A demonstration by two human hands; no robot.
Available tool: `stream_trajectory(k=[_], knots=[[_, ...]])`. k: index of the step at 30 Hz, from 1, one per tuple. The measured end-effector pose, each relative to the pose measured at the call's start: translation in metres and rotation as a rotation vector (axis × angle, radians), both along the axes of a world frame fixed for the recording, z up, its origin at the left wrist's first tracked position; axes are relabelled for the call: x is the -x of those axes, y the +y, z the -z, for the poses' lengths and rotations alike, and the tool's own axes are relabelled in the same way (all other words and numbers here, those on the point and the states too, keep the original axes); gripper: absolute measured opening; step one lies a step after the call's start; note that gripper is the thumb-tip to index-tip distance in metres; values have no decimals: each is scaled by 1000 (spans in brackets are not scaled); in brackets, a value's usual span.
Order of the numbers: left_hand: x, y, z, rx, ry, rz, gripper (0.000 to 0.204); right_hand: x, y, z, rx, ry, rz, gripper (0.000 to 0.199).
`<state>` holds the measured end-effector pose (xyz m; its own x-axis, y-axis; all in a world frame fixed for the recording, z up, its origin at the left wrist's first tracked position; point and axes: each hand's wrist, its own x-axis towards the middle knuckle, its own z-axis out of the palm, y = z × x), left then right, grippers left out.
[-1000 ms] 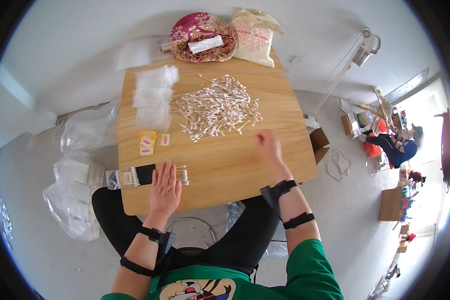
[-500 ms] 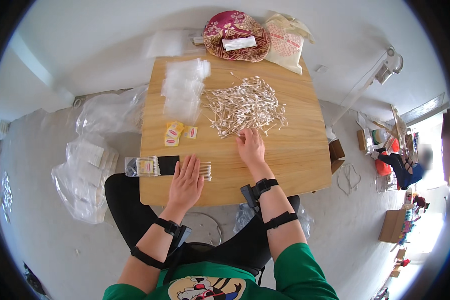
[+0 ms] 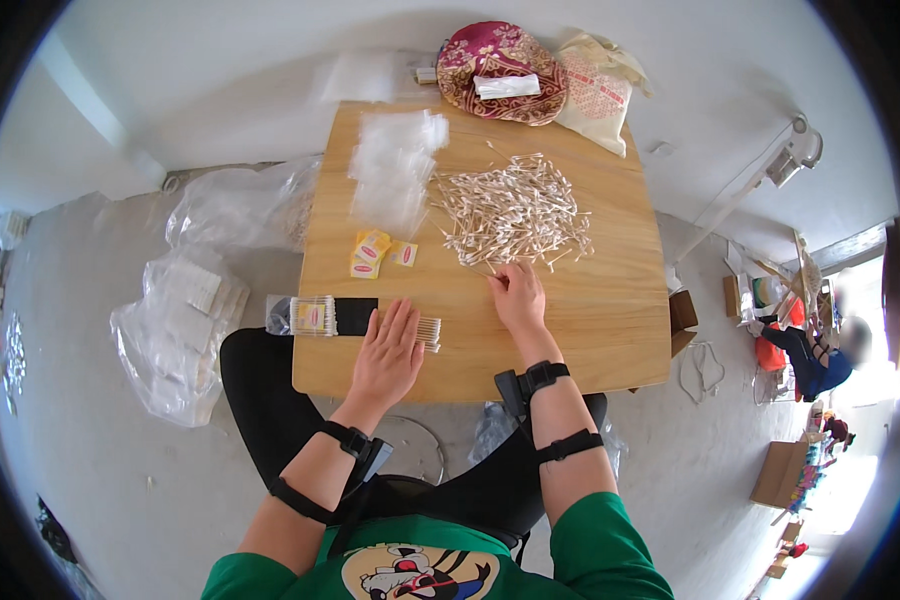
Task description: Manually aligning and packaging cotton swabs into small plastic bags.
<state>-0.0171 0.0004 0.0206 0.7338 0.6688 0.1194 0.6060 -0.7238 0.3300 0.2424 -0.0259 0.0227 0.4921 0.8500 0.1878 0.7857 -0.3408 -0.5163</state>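
Note:
My left hand [image 3: 390, 350] lies flat near the table's front edge, fingers stretched out over a row of cotton swabs [image 3: 429, 333] whose ends stick out at its right. Left of it is a black strip [image 3: 356, 316], and beyond that a small clear pack of swabs [image 3: 311, 316] with a yellow card in it. My right hand [image 3: 521, 298] is at the near edge of a large loose pile of cotton swabs [image 3: 518, 208]. Its fingers are bent together, and a swab shows at the fingertips, partly hidden. Several small yellow cards [image 3: 371, 250] lie left of the pile.
Thin clear plastic bags [image 3: 398, 165] are spread on the wooden table [image 3: 610, 340], upper left. A patterned red cushion [image 3: 500, 55] and a cream cloth bag [image 3: 598, 90] stand at its far edge. Plastic-wrapped stacks [image 3: 185, 320] sit on the left floor. Another person [image 3: 820, 365] is far right.
The whole view has shifted, so the table sits farther right. My left hand stays flat over the swabs. My right hand remains at the pile's near edge, its fingers more drawn in.

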Motion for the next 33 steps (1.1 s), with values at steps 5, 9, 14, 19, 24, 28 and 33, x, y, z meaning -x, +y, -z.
stream_trajectory(k=[5,9,14,19,24,28,33], knots=[[2,1,-1,-14,-36,6,52,31,-16,3,11,49,24,11],[0,1,2,-17,-79,13,51,60,-11,3,-38,5,-135,9],[-1,0,4,-37,-91,1,51,81,-7,-5,-44,75,-270,5],[2,1,5,-56,-80,-10,53,84,-13,-14,-74,90,-287,6],[0,1,6,-40,-78,-9,53,109,-41,-5,-134,-78,-314,41],[1,2,12,-45,-132,-1,53,128,-51,-2,120,-241,-326,58],[0,1,12,-39,-118,4,57,133,-49,2,177,-264,-270,60]])
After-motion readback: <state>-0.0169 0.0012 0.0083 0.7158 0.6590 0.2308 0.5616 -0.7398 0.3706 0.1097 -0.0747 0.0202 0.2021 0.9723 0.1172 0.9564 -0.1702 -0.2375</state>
